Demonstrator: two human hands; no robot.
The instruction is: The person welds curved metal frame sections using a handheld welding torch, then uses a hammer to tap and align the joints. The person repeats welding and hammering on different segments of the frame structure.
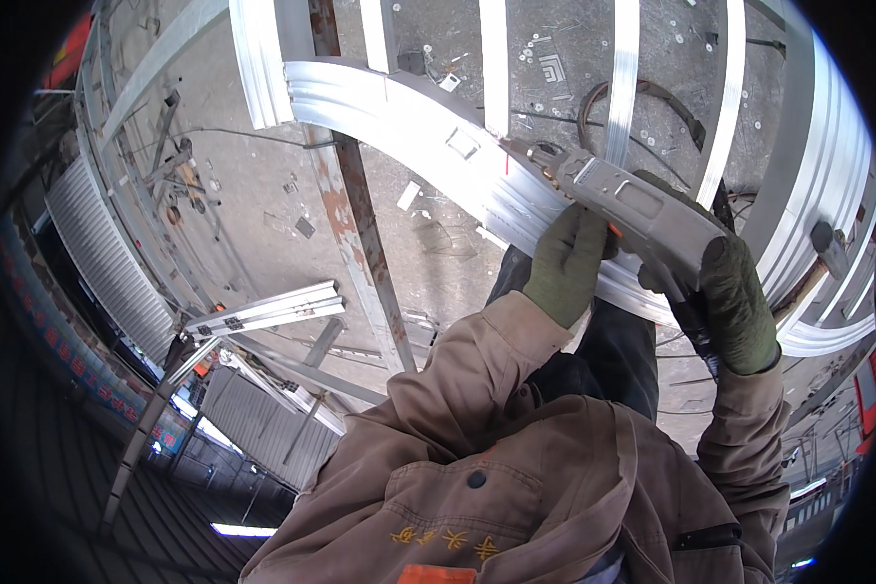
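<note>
Head view: one grey power tool (686, 232), exact type uncertain, held slantwise over a curved, pale metal profile (389, 109), its nose pointing up and left near the profile's upper edge, close by a red mark (507, 164); contact between nose and metal cannot be told. Right hand (745, 311), green-gloved, wrapped round the rear of the tool. Left hand (565, 263), likewise gloved, fingers bent together at the tool's lower side; whether they pinch anything cannot be told. Handling, by judgement: right wrist kept in line with the body of the tool, nose set square to the metal face, left fingertips well back from the nose, profile checked for rocking before any pressure. Further along the profile, leftward, one square cutout (461, 143). Beyond its upper edge, several straight pale bars (494, 63) and one dark hose (586, 109). Below its left end, one rust-patched beam (352, 214). On the grey floor (438, 277), one white offcut (409, 195).
</note>
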